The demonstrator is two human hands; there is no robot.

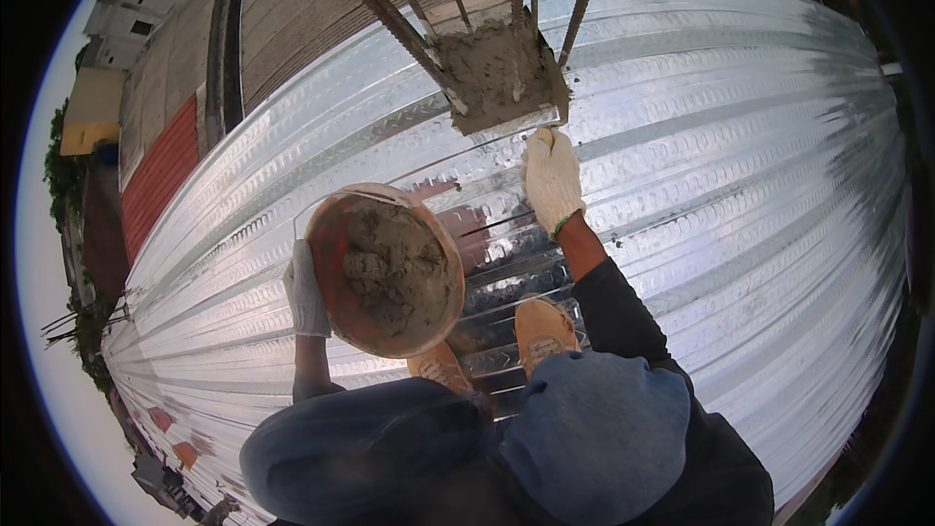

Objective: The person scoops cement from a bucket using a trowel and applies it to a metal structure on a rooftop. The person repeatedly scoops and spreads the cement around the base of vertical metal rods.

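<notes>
My left hand [307, 290], in a pale knit glove, grips the left side of an orange bucket [451, 258] tilted toward me. Grey wet mortar [394, 268] lies lumped inside it. Ahead and to the right, my gloved right hand [552, 177] is closed in a fist around what looks like a trowel [558, 118]. Its handle is hidden in the fist, and thin metal shows against the near edge of a square concrete column top [497, 68]. Rough mortar covers that top, with several rusty steel bars [385, 19] rising from it.
Shiny corrugated metal sheeting [721, 175] surrounds the column and curves away on both sides. My tan shoes [543, 329] stand on it, knees bent behind the bucket. Beyond lie an older grey roof [302, 29], a red roof strip [161, 175] and buildings.
</notes>
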